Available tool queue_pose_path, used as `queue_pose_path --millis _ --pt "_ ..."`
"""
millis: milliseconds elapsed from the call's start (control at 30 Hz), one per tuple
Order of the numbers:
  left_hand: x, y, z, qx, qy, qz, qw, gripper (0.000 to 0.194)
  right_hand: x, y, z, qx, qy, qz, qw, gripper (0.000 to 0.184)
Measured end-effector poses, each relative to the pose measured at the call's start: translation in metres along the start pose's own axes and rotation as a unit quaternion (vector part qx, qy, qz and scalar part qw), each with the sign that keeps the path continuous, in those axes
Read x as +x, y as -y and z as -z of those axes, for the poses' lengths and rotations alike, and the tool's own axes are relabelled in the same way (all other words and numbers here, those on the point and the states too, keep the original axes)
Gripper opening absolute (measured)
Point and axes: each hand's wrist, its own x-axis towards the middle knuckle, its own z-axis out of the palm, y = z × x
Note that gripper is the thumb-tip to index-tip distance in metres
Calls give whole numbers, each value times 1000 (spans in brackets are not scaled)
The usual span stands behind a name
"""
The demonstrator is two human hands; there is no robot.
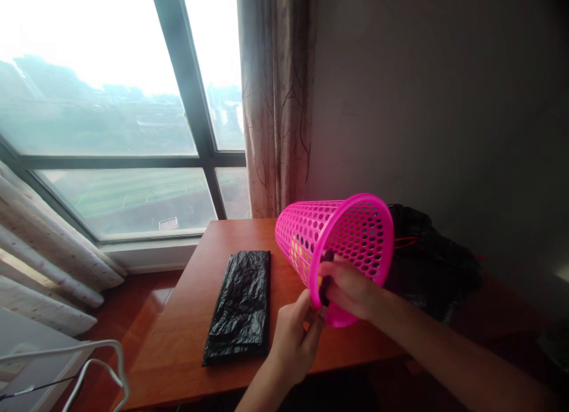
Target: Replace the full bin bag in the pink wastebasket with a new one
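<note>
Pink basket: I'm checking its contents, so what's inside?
Something yellow shows through the holes; the right hand holds something dark at the mouth. The pink basket hides the yellow thing's shape.

The pink perforated round basket (306, 222) looks like smooth, slightly glossy plastic. The folded black rectangular bag (240, 302) is crinkled, shiny plastic film. The reddish-brown flat tabletop (182, 317) looks like smooth wood with a soft sheen; the long patterned curtain (262, 92) is matt cloth.

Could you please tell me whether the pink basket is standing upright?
No, the pink basket is tipped over, with its open end facing sideways rather than straight up.
</note>
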Motion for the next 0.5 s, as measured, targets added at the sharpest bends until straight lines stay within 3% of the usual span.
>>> queue_pose_path --millis 67,167,233,267,367,433,500 --pt "0 0 0 19 -3 -4 1000 15 12 24 8 118 -57 4 991 13" --pt "-1 1 2 39 -13 -7 999 15 27 58 32 289 -195 17 937 17" --pt "-2 3 3 50 -17 -6 999 15 30 67 39 307 -261 35 915 17" --pt "-2 4 3 54 -16 -5 998 15 30 66 37 280 -277 55 918 15" --pt "-1 5 4 64 -15 -4 998 13 17 47 10 123 -263 131 948 18" --pt "1 4 7 60 -24 -2 998 12 1 30 -12 39 -212 150 965 34" --pt "3 3 14 36 -34 -2 999 11 -17 15 -20 -90 -59 159 981 50"
